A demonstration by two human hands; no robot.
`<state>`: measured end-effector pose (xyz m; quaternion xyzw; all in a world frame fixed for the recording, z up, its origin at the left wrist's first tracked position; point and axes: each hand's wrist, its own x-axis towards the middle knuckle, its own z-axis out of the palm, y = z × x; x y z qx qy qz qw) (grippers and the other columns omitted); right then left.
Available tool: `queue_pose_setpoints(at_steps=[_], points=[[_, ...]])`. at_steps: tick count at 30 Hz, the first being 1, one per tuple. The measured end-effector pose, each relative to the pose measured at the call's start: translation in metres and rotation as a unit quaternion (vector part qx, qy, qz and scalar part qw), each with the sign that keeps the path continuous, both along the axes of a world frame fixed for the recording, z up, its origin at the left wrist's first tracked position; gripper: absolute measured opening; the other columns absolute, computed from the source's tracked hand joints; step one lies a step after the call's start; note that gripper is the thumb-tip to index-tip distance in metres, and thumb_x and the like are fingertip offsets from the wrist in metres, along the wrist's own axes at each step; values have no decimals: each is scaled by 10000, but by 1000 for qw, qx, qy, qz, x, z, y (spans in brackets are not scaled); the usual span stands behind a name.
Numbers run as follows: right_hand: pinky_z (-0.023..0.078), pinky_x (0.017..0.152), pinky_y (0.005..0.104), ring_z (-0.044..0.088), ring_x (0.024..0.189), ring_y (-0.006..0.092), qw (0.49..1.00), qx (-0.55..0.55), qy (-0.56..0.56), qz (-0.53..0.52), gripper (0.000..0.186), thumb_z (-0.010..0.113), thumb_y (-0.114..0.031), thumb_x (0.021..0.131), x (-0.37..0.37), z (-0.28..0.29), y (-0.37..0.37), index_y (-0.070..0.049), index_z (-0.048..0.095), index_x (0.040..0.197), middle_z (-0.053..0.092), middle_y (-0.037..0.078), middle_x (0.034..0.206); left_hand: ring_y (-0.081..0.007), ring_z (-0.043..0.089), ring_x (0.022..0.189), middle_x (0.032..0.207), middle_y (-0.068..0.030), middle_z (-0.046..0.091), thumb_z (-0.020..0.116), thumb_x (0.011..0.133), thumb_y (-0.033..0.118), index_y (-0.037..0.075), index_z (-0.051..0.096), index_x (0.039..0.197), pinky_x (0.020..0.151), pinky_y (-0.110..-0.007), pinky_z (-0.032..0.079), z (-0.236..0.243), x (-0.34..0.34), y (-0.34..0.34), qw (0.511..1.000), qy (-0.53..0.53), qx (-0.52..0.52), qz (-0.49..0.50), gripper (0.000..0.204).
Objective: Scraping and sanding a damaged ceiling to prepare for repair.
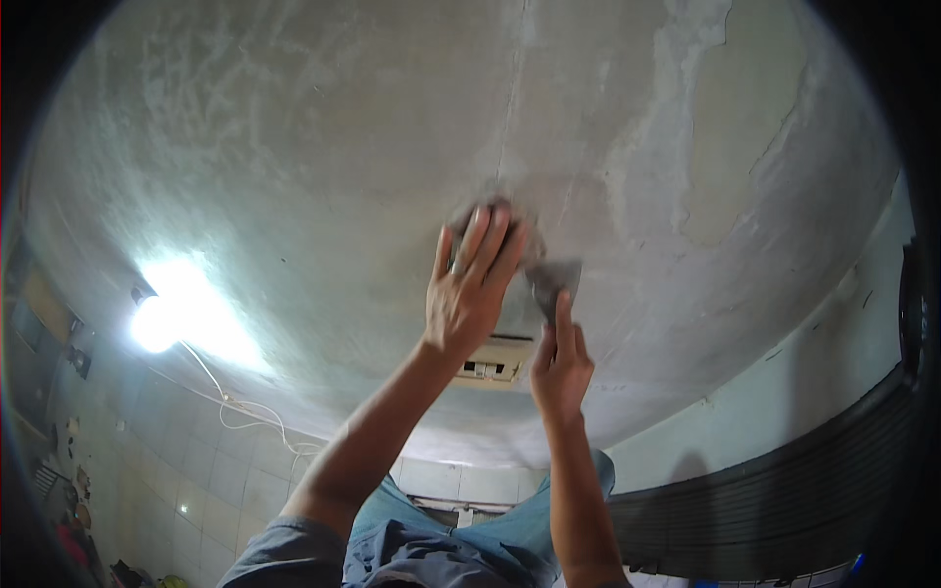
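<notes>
Both my arms reach up to a grey plastered ceiling. My left hand presses flat against the ceiling, fingers together over a dark grey pad or lump that shows at the fingertips. My right hand, just to the right and lower, grips the handle of a putty knife, index finger laid along it. Its wide blade touches the ceiling beside my left hand.
A bare bulb glares at the left, with a white cable trailing from it. A small cream fixture sits on the ceiling behind my wrists. Tiled wall lower left. Peeling patches at right. Dark ribbed shutter lower right.
</notes>
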<state>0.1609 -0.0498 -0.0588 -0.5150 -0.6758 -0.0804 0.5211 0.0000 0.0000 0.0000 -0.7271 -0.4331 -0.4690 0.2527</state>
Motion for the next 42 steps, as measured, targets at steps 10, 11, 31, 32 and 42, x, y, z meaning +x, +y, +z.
queue_pose_setpoints(at_steps=[10,11,31,32,42], points=[[486,462,371,574,529,243,986,142,-48,-75,620,622,-2,929,-10,113,24,-127,478,1519,597,85,784,-233,361,1495,1576,-39,453,637,947,155,139,529,1477,1191,-597,257,108,11,16,994,15,104,33,541],[481,455,371,563,514,242,985,150,-44,-77,627,623,-8,930,-8,141,24,-145,475,1524,590,80,769,-236,364,1494,1571,-38,460,630,951,149,133,533,1472,1188,-604,256,136,11,16,990,20,138,36,531],[483,422,385,593,469,262,952,217,-90,-198,570,673,-133,937,31,241,33,-196,526,1484,594,72,680,-202,397,1472,1540,-13,500,625,968,196,144,554,1451,1205,-593,245,238,33,30,973,60,212,72,491],[483,422,385,593,469,262,951,221,-89,-198,570,673,-133,937,32,243,32,-196,526,1484,594,72,680,-205,404,1468,1531,-17,509,620,973,203,143,553,1452,1205,-588,251,251,32,33,966,70,241,68,487],[473,401,394,572,441,254,971,126,-98,-177,615,681,-146,925,32,146,10,-201,496,1509,559,65,651,-184,345,1506,1592,-1,440,659,937,137,159,529,1485,1226,-615,165,139,19,10,992,79,87,39,564]])
